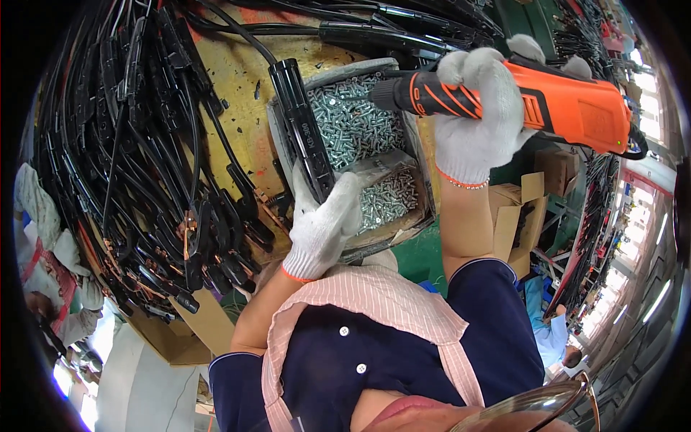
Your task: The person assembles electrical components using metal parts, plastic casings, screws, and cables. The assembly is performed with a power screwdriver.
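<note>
My gloved left hand [324,223] is closed around the lower end of a black electrode holder [296,101]. A black cable runs out of the holder's far end, and my fingers hide part of its near end. Wrapped round an orange and black electric screwdriver [586,108], my gloved right hand [486,108] keeps the tool nearly level, its dark nose pointing left over the screws. Beneath both hands sits a grey bin [426,180] of small silvery screws [360,126]. The holder lies across the bin's left side; whether it touches the rim, I cannot tell.
A large heap of black electrode holders [137,158] with cables and copper parts covers the left of the yellow worktable [241,133]. More black holders [389,32] lie along the back. Cardboard boxes [507,223] stand at right and lower left. Other people are at both sides.
</note>
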{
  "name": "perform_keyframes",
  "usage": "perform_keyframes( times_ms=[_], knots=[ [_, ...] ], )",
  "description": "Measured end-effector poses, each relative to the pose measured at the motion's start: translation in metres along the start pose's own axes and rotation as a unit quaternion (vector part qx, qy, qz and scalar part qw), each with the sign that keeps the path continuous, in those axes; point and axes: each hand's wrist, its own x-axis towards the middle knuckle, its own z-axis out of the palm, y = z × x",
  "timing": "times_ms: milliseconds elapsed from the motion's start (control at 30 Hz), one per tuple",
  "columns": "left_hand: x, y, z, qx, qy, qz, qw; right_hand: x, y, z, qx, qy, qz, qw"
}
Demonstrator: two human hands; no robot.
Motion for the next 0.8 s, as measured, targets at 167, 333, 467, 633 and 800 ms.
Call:
perform_keyframes(
  times_ms=[167, 333, 467, 633, 800],
  knots=[
    [0.000, -0.002, -0.002, 0.013, 0.032, -0.020, 0.999, 0.002, 0.023, 0.008, 0.047, -0.020, 0.004, 0.999],
    [0.002, -0.003, -0.004, 0.016, 0.016, -0.016, 1.000, -0.001, 0.028, 0.011, 0.043, -0.022, 0.016, 0.999],
    [0.002, 0.000, 0.003, 0.001, 0.041, -0.016, 0.999, 0.001, 0.032, -0.002, 0.006, -0.071, 0.034, 0.997],
    [0.002, 0.000, 0.000, 0.005, 0.014, -0.016, 1.000, 0.008, 0.006, 0.005, 0.043, 0.002, -0.010, 0.999],
    [0.004, -0.003, 0.000, -0.010, -0.022, 0.014, 1.000, 0.016, -0.029, -0.005, 0.098, 0.055, 0.072, 0.991]
  ],
)
